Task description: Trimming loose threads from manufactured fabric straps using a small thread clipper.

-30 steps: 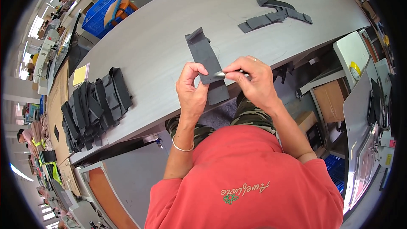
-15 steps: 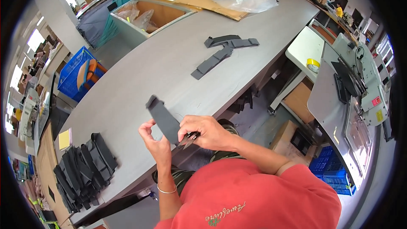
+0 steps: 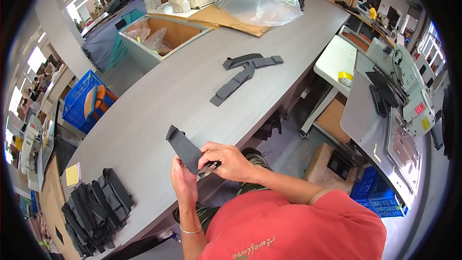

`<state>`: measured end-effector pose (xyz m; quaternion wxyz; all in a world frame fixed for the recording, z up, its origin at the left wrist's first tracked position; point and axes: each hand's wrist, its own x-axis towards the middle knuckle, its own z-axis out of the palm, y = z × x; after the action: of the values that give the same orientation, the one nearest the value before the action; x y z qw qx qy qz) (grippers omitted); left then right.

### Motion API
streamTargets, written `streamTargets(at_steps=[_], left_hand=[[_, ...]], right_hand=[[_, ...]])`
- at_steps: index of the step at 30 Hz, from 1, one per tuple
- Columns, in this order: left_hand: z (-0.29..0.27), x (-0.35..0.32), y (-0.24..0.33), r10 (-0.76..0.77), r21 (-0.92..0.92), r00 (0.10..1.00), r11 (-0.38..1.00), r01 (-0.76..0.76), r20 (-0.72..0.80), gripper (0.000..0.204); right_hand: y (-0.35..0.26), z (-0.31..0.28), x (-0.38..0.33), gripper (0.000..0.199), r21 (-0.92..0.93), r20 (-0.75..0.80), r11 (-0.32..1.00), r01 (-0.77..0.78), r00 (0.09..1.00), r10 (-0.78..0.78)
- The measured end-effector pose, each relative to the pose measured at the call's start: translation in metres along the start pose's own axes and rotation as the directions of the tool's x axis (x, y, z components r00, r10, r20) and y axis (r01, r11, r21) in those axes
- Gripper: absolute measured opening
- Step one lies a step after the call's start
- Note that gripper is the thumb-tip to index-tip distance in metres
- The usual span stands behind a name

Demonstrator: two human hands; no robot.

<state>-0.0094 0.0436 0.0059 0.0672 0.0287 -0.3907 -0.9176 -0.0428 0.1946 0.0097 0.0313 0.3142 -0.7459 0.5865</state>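
Note:
A dark grey fabric strip (image 3: 185, 148), folded over at its far end, is held up above the near edge of the table. Its lower end is pinched by my left hand (image 3: 185, 183), thumb and fingers closed on it. In my right hand (image 3: 231, 162) is a small pair of thread snips (image 3: 209, 169) with dark handles; the metal blades are at the strip's near end. The right fingers also meet the strip's edge. Whether the blades touch a thread is too small to tell.
The long grey table (image 3: 144, 115) bears a heap of dark strips (image 3: 98, 207) at left, beside a yellow notepad (image 3: 73, 175). Several more strips (image 3: 240, 77) lie farther up. Beyond are a bin (image 3: 161, 50) and plastic bag (image 3: 260, 5). A machine table (image 3: 361, 110) stands right.
My left thumb and fingers, spread apart before, have closed on the strip's lower end. The whole scene has shifted in the view, with the hands and strip sitting a little lower.

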Motion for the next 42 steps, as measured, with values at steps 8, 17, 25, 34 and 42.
streamTargets(at_steps=[8,17,25,34,42], left_hand=[[-0.017,0.015,-0.013,0.090,0.343,0.995,0.934,-0.096,0.033,0.021],[-0.017,0.012,-0.010,0.094,0.264,0.995,0.959,-0.102,0.042,0.021],[-0.013,0.006,-0.011,0.052,0.269,0.996,0.961,-0.070,0.073,0.021],[-0.010,0.007,-0.010,0.019,0.279,0.999,0.960,-0.032,0.050,0.020],[-0.010,0.007,-0.013,0.136,0.476,0.982,0.861,-0.181,0.128,0.016]], right_hand=[[0.006,-0.016,0.001,0.024,-0.140,0.005,0.990,0.025,1.000,-0.025],[0.005,-0.023,0.012,0.021,-0.178,-0.152,0.982,-0.069,0.987,0.042],[0.007,-0.019,0.015,0.019,-0.402,-0.221,0.915,-0.015,0.972,-0.082],[0.015,-0.021,0.020,0.013,-0.393,-0.271,0.919,0.047,0.948,-0.164],[0.007,-0.016,0.018,0.015,-0.288,-0.131,0.957,0.032,0.989,-0.072]])
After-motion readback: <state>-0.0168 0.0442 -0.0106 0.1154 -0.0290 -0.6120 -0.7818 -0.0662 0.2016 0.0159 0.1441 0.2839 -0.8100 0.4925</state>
